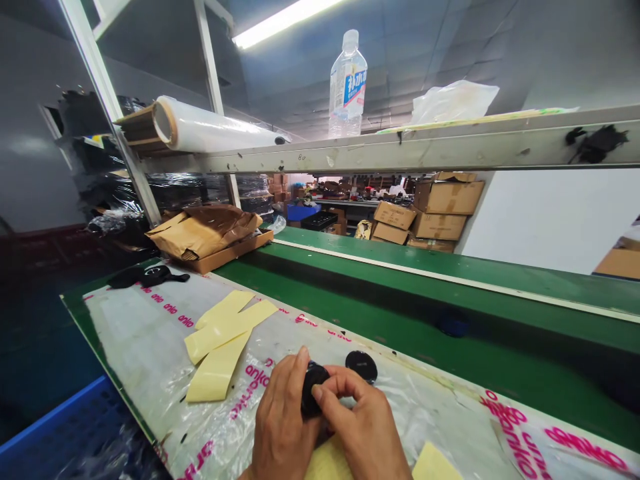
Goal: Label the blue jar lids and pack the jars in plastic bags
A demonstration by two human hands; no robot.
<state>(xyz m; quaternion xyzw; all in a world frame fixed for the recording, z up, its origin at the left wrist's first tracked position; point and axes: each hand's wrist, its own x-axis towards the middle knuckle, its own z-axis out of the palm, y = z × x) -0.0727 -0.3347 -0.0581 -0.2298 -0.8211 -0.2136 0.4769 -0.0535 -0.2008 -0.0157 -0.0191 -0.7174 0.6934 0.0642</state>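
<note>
Low in the middle of the head view, a round black disc is held up between both hands. My left hand wraps its left side, thumb or finger pointing up along the rim. My right hand pinches the disc's right edge between thumb and forefinger. Just behind lies another round black disc, flat on the plastic sheet. A yellow paper strip shows beneath my hands, and one more yellow strip lies to the right. Several yellow strips are piled to the left.
Pink-lettered plastic sheeting covers the near worktop, beside a green conveyor belt. Black items and a cardboard tray with brown paper sit at far left. Overhead runs a shelf bearing a bottle. A blue crate stands lower left.
</note>
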